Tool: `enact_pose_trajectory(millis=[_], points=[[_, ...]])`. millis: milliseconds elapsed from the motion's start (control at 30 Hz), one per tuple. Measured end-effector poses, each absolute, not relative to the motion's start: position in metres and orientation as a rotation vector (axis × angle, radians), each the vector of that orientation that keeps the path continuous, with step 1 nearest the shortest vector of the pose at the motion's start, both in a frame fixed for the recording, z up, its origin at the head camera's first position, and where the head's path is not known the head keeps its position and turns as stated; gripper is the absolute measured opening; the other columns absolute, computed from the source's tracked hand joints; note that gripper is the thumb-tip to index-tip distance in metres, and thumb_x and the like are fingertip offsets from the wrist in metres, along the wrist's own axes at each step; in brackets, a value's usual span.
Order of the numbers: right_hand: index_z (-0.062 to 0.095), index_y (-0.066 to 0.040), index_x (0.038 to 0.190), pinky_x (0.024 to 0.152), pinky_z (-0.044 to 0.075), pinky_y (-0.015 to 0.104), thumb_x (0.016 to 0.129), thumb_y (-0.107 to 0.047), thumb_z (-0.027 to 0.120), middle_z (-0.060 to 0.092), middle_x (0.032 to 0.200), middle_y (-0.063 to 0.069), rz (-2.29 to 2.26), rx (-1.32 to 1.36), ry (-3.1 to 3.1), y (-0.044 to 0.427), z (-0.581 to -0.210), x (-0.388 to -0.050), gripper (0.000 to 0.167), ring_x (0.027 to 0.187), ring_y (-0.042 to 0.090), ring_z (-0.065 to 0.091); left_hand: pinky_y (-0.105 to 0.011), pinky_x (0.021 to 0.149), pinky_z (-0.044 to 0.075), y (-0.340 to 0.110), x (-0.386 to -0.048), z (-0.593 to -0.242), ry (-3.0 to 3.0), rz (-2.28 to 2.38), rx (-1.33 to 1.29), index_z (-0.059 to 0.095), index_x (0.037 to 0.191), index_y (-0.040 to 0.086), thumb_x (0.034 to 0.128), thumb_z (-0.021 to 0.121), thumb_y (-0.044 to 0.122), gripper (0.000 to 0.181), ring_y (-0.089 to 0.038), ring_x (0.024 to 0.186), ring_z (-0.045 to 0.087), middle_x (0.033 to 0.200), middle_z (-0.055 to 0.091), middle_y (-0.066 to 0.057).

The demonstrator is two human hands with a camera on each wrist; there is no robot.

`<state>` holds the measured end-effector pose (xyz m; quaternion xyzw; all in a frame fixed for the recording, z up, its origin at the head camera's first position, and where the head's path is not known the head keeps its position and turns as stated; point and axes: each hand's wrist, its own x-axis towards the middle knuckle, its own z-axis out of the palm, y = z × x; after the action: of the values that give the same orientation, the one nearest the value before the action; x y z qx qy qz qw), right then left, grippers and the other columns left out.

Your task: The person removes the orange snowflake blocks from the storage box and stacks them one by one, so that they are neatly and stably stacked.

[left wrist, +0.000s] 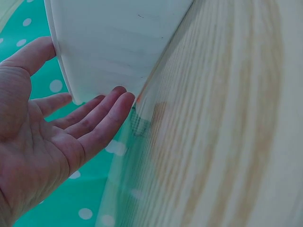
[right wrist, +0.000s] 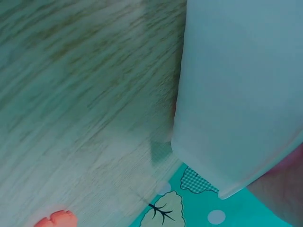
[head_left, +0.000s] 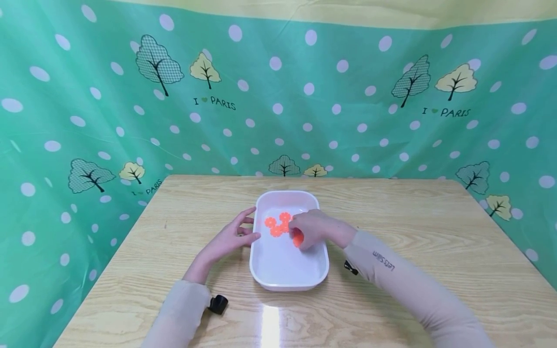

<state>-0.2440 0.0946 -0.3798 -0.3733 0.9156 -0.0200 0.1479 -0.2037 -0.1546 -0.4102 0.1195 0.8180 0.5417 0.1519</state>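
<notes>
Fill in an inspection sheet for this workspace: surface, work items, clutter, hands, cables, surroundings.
Surface: light wood-grain table, bright glare at the near edge.
Work items: white rectangular tub with rounded corners, holding orange flower-shaped pieces.
Clutter: partly framed orange scalloped piece outside the tub, in the right wrist view; small black device by the left wrist, another by the right.
Hands: left hand at the tub's left rim; right hand inside, fingers curled at orange pieces, grip unclear.
Cables: nothing seen.
Surroundings: green dotted fabric backdrop with printed trees.
</notes>
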Motion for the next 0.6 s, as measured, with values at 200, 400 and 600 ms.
enact_pose_trajectory(millis=[200,400,600], points=[[0.061,-0.025,0.086,0.066,0.04,0.025,0.066,-0.017,0.072,0.052,0.08,-0.01,-0.168,-1.071,2.637,0.098,-0.3789,-0.2444,0.025,0.073,0.009,0.048,-0.035,0.081,0.051,-0.1555,-0.2064,-0.4166,2.363,1.561,0.335,0.022,0.143,0.027,0.0845,0.065,0.025,0.073,-0.022,0.102,0.056,0.132,0.042,-0.011],[0.061,-0.021,0.087,0.068,0.041,0.025,0.066,-0.012,0.07,0.054,0.08,-0.005,-0.313,-1.057,2.61,0.1008,-0.377,-0.2452,0.025,0.075,0.011,0.048,-0.034,0.081,0.051,-0.1545,-0.2052,-0.4159,2.373,1.564,0.325,0.024,0.143,0.028,0.0842,0.065,0.024,0.072,-0.022,0.102,0.056,0.131,0.043,-0.009],[0.061,-0.018,0.091,0.068,0.042,0.024,0.067,-0.012,0.072,0.054,0.081,-0.002,-0.397,-1.065,2.604,0.1048,-0.374,-0.2461,0.027,0.076,0.011,0.048,-0.035,0.082,0.05,-0.1551,-0.2052,-0.4163,2.381,1.556,0.319,0.023,0.143,0.029,0.084,0.065,0.026,0.072,-0.022,0.102,0.056,0.132,0.042,-0.009]])
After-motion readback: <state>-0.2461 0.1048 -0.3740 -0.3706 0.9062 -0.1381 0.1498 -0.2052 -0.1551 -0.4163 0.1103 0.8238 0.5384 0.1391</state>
